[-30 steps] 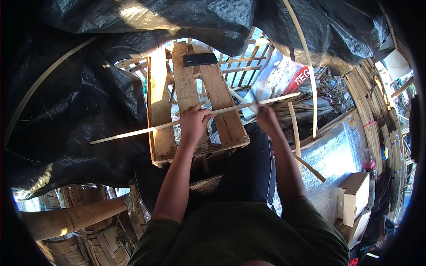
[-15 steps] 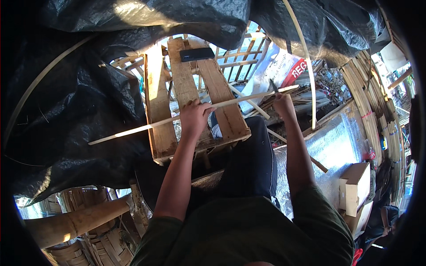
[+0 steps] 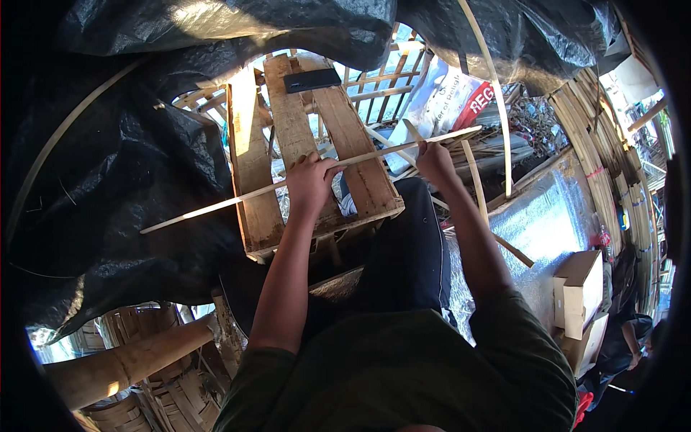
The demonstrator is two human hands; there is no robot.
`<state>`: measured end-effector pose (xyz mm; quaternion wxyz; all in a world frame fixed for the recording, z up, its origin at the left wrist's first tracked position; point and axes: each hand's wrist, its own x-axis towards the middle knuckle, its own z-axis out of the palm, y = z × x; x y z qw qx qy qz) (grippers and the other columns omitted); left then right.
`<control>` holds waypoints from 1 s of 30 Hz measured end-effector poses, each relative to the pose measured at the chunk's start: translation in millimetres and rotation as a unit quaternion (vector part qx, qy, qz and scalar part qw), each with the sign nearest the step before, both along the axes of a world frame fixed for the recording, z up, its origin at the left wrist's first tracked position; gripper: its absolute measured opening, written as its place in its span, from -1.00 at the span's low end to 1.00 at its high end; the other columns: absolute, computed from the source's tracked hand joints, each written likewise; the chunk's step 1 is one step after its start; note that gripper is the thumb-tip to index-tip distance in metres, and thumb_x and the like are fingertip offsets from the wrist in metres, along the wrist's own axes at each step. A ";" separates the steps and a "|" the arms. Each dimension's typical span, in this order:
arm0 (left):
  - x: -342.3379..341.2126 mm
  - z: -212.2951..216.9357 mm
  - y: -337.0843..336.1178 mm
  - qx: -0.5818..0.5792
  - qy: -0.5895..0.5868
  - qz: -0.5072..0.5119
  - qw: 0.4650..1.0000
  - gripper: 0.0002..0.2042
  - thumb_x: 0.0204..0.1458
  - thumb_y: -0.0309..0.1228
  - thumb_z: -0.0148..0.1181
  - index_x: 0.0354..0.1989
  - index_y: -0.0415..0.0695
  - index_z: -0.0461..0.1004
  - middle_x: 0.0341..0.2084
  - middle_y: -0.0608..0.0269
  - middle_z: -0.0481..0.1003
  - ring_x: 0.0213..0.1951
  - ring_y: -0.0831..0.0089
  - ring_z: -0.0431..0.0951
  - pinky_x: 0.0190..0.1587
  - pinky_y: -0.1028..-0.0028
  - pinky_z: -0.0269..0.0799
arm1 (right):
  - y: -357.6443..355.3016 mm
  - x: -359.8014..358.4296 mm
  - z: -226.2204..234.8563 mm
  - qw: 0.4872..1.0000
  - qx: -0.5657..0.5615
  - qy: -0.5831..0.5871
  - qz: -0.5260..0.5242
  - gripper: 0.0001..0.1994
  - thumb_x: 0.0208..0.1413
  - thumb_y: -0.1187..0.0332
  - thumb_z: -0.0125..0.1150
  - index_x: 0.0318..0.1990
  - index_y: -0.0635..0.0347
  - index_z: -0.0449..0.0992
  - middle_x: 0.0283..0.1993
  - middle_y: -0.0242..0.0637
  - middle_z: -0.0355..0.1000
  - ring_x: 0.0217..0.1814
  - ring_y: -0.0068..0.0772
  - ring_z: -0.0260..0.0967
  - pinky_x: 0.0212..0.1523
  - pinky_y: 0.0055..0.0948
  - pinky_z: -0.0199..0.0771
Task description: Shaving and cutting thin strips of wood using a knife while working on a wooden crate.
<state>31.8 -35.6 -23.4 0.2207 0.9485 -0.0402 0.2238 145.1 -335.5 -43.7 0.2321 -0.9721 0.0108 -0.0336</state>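
A long, thin bamboo strip lies slantwise across a slatted wooden crate, its left end past the crate over black plastic. My left hand is closed over the strip's middle, above the slats. Beyond the crate's right edge, my right hand grips a knife, its handle mostly hidden by fingers. The knife blade points up and left, next to the strip's right part. A wooden rod shows past my right forearm, roughly in line with the blade; I cannot tell whether it joins the knife.
A dark phone rests on the crate's far end. Black plastic sheeting hangs left and overhead. A printed sack lies beyond my right hand. Silvery sheeting and cardboard boxes are at right. Another person is at far lower right.
My right hand with the knife has moved left and slightly up along the strip, toward my left hand. The left hand keeps its hold. A pale strip now shows beside my right forearm.
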 end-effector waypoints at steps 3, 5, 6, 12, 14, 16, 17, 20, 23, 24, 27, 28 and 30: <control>0.4 -1.1 -0.3 -0.004 -0.008 0.002 1.000 -0.81 -0.06 -0.17 0.35 -0.36 0.02 0.67 -0.49 0.21 0.49 -0.32 0.18 0.54 -0.28 0.24 0.43 | 3.3 3.6 6.1 0.994 -0.011 0.082 -0.075 -0.58 0.27 0.16 -0.06 -0.10 0.44 0.51 -0.38 0.20 0.51 -0.47 0.14 0.52 -0.37 0.02 0.52; -0.3 -1.8 -0.6 -0.002 -0.003 0.006 1.000 -0.81 -0.06 -0.17 0.35 -0.36 0.02 0.67 -0.49 0.21 0.49 -0.32 0.18 0.53 -0.27 0.24 0.42 | 5.5 3.8 9.2 0.978 0.126 0.126 -0.110 -0.57 0.27 0.15 -0.06 -0.16 0.44 0.53 -0.41 0.18 0.52 -0.51 0.10 0.52 -0.45 -0.04 0.52; -0.6 -1.8 -0.4 -0.003 -0.016 0.002 1.000 -0.84 -0.05 -0.19 0.34 -0.39 0.03 0.66 -0.51 0.19 0.47 -0.32 0.17 0.52 -0.26 0.22 0.40 | 7.9 2.3 10.1 0.983 0.113 0.138 -0.051 -0.57 0.28 0.14 -0.07 -0.16 0.43 0.53 -0.42 0.18 0.52 -0.51 0.09 0.52 -0.46 -0.05 0.53; -0.6 0.3 0.0 -0.009 -0.029 -0.007 1.000 -0.82 -0.05 -0.19 0.35 -0.38 0.00 0.66 -0.51 0.18 0.46 -0.32 0.15 0.51 -0.26 0.22 0.40 | 23.9 -8.7 25.9 0.995 0.022 0.097 -0.027 -0.54 0.31 0.15 -0.09 -0.32 0.44 0.57 -0.53 0.15 0.50 -0.50 0.05 0.56 -0.49 -0.10 0.53; -1.5 0.9 -0.1 -0.007 -0.020 -0.010 1.000 -0.77 -0.07 -0.15 0.36 -0.35 -0.02 0.67 -0.51 0.18 0.46 -0.33 0.16 0.51 -0.28 0.23 0.41 | 34.4 -17.5 27.2 0.987 0.067 0.131 -0.069 -0.56 0.30 0.16 -0.07 -0.34 0.43 0.56 -0.53 0.15 0.50 -0.54 0.00 0.55 -0.55 -0.13 0.50; -2.3 1.1 0.2 -0.007 -0.024 -0.007 1.000 -0.77 -0.07 -0.15 0.36 -0.35 -0.02 0.67 -0.52 0.18 0.45 -0.33 0.15 0.51 -0.28 0.23 0.41 | 41.2 -23.7 26.7 0.993 0.062 0.099 -0.034 -0.59 0.29 0.18 -0.06 -0.32 0.41 0.56 -0.51 0.15 0.50 -0.50 0.06 0.55 -0.48 -0.07 0.51; -2.7 1.2 0.6 -0.005 -0.016 -0.011 1.000 -0.77 -0.07 -0.14 0.36 -0.34 -0.02 0.67 -0.52 0.17 0.45 -0.33 0.15 0.51 -0.28 0.23 0.41 | 40.7 -24.0 27.7 0.992 0.063 0.097 0.045 -0.60 0.28 0.19 -0.06 -0.30 0.40 0.55 -0.50 0.16 0.50 -0.46 0.10 0.55 -0.42 -0.04 0.53; -2.9 0.8 1.5 -0.009 -0.002 -0.009 1.000 -0.76 -0.07 -0.14 0.36 -0.34 -0.01 0.68 -0.53 0.17 0.44 -0.33 0.15 0.51 -0.29 0.22 0.41 | 38.3 -25.4 28.1 0.998 0.040 0.041 0.013 -0.57 0.28 0.17 -0.07 -0.34 0.42 0.55 -0.46 0.21 0.50 -0.31 0.20 0.54 -0.23 0.04 0.50; -2.8 0.5 2.0 -0.013 -0.010 -0.011 1.000 -0.76 -0.07 -0.13 0.36 -0.35 0.00 0.68 -0.53 0.18 0.44 -0.33 0.15 0.51 -0.30 0.22 0.40 | 32.0 -24.3 31.8 0.996 -0.046 0.051 -0.053 -0.49 0.33 0.04 -0.15 -0.12 0.40 0.52 -0.29 0.24 0.52 -0.17 0.25 0.51 -0.13 0.06 0.48; -2.8 0.4 2.0 -0.014 -0.018 -0.004 1.000 -0.76 -0.07 -0.13 0.36 -0.35 0.00 0.68 -0.53 0.18 0.44 -0.33 0.15 0.51 -0.30 0.22 0.40 | 31.3 -24.7 31.9 0.990 0.058 0.095 -0.085 -0.50 0.34 0.05 -0.16 -0.12 0.39 0.52 -0.28 0.24 0.52 -0.16 0.27 0.50 -0.10 0.07 0.47; -2.8 0.4 2.0 0.007 -0.004 -0.006 1.000 -0.77 -0.07 -0.13 0.36 -0.35 0.01 0.68 -0.53 0.18 0.44 -0.33 0.16 0.52 -0.30 0.23 0.40 | 37.3 -30.2 27.4 0.995 0.013 0.035 0.087 -0.56 0.33 0.12 -0.15 -0.13 0.37 0.52 -0.26 0.24 0.51 -0.15 0.31 0.48 -0.11 0.10 0.45; -2.5 0.4 1.8 0.006 -0.017 -0.006 1.000 -0.78 -0.06 -0.13 0.36 -0.36 0.01 0.68 -0.53 0.18 0.45 -0.33 0.17 0.52 -0.30 0.24 0.41 | 38.8 -31.0 25.9 0.991 0.006 0.034 0.130 -0.60 0.31 0.15 -0.11 -0.14 0.35 0.53 -0.28 0.22 0.52 -0.19 0.29 0.49 -0.18 0.07 0.48; -1.9 -0.2 1.2 0.005 -0.029 -0.008 1.000 -0.78 -0.06 -0.14 0.36 -0.36 0.01 0.68 -0.52 0.19 0.45 -0.33 0.17 0.52 -0.30 0.24 0.41 | 38.8 -31.4 24.6 0.990 0.074 0.075 0.091 -0.66 0.25 0.22 -0.03 -0.19 0.34 0.55 -0.36 0.18 0.52 -0.25 0.22 0.52 -0.25 0.00 0.52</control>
